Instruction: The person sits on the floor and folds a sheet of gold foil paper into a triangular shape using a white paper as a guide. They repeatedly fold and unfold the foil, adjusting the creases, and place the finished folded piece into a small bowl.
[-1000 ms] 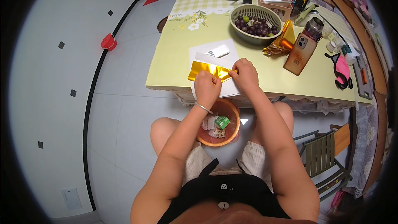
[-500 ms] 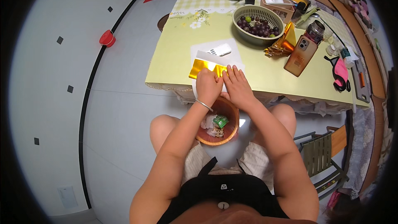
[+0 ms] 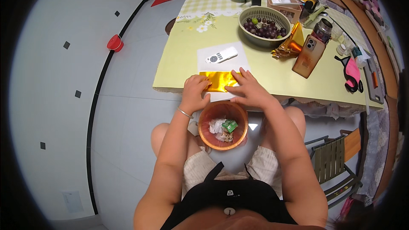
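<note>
A sheet of shiny gold paper (image 3: 218,79) lies folded flat on a white sheet (image 3: 221,57) at the near edge of the yellow-green table (image 3: 179,59). My left hand (image 3: 195,89) presses on the gold paper's left end with curled fingers. Fingers spread, my right hand (image 3: 249,88) rests flat over its right end. A white remote control (image 3: 221,55) lies just beyond the gold paper on the white sheet.
A round orange bin (image 3: 223,124) with scraps sits between my knees. Farther back on the table stand a green basket of dark grapes (image 3: 264,22), folded gold paper pieces (image 3: 289,44), a brown phone (image 3: 309,55) and pink scissors (image 3: 352,73). A folding chair (image 3: 336,157) is at right.
Both hands have slid down toward the table's near edge and flattened on the gold paper, the right hand opening its fingers wide.
</note>
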`<action>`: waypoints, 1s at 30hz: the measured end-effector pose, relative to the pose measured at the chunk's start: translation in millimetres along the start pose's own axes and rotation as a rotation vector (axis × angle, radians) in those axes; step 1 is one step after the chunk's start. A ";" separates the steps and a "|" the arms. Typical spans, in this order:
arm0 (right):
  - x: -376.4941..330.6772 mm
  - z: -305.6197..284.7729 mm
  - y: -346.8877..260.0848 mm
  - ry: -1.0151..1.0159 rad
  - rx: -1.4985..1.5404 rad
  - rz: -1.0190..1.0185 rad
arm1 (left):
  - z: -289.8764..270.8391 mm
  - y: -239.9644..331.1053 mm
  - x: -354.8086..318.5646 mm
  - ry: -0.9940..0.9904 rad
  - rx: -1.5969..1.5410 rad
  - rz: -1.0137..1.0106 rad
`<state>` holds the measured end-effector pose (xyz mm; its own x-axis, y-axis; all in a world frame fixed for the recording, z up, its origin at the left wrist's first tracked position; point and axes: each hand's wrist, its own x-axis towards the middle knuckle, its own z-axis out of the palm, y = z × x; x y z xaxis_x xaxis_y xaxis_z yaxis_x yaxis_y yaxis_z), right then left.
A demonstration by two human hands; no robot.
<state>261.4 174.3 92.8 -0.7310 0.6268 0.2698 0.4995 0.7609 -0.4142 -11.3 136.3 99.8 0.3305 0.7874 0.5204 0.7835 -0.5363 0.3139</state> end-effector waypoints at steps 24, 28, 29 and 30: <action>28.8 37.5 -28.5 0.449 0.185 0.198 | 16.3 -23.1 6.3 0.113 -0.208 -0.157; 30.5 42.4 -27.7 0.483 0.186 0.214 | 27.9 -32.9 9.5 0.133 -0.246 -0.240; 30.6 42.6 -28.4 0.482 0.181 0.211 | 28.7 -33.2 9.3 0.132 -0.244 -0.253; 30.6 42.4 -29.2 0.482 0.176 0.208 | 30.4 -32.6 9.0 0.147 -0.248 -0.273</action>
<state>204.8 164.2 76.3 -0.3088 0.7982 0.5172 0.4948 0.5992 -0.6293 -17.9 170.0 70.1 0.0346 0.8689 0.4937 0.6757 -0.3843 0.6291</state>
